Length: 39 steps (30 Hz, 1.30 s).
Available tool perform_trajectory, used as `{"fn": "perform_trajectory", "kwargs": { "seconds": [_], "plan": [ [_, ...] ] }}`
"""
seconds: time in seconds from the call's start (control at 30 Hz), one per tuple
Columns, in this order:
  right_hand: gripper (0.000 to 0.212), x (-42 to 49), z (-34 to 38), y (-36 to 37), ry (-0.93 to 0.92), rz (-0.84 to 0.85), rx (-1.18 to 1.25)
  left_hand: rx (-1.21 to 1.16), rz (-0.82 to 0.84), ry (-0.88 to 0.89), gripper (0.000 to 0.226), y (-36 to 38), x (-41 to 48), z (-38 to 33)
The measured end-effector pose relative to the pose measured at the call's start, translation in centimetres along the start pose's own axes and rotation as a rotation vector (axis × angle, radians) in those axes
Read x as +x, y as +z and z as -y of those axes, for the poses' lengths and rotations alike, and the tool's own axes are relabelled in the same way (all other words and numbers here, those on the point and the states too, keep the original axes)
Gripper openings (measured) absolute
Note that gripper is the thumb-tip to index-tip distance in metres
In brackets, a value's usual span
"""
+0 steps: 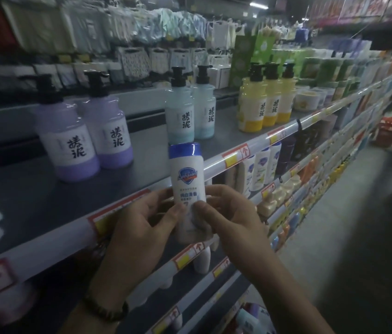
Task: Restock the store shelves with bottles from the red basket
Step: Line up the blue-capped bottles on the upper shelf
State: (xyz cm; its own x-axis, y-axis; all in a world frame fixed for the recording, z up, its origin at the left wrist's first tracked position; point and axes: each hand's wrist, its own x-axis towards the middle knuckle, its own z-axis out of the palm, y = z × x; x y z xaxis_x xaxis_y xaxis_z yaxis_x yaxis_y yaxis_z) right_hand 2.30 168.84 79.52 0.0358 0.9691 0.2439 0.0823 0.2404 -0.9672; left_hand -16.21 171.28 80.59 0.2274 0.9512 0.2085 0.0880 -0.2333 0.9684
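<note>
Evidently both the left hand (139, 227) and right hand (232, 213) pinch the white bottle (186, 182) low on its body, cap upright above them; it looks light, rigid, smooth plastic, likely slippery.

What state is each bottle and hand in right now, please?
White bottle: upright, capped, held by both hands.
Left hand: grips the white bottle.
Right hand: grips the white bottle.
Purple bottles: upright on the shelf.
Pale blue bottles: upright on the shelf.
Yellow bottles: upright on the shelf.
</note>
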Motion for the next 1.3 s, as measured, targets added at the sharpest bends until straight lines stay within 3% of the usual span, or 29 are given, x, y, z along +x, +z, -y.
{"fn": "perform_trajectory", "kwargs": {
  "seconds": [0.3, 0.53, 1.3],
  "plan": [
    [0.025, 0.0, 1.8, 3.1, -0.061, 0.177, 0.082, 0.078, -0.211, 0.025, 0.028, -1.9, -4.5, -2.9],
    [0.015, -0.7, 2.7, 7.2, -0.074, 0.318, 0.219, 0.118, -0.372, 0.005, 0.033, -4.6, -8.3, -4.0],
    [0.031, -5.2, 9.3, 27.6, -0.222, 0.565, 0.168, 0.227, -0.689, 0.147, 0.040, -21.8, -20.9, -6.8]
  ]
}}
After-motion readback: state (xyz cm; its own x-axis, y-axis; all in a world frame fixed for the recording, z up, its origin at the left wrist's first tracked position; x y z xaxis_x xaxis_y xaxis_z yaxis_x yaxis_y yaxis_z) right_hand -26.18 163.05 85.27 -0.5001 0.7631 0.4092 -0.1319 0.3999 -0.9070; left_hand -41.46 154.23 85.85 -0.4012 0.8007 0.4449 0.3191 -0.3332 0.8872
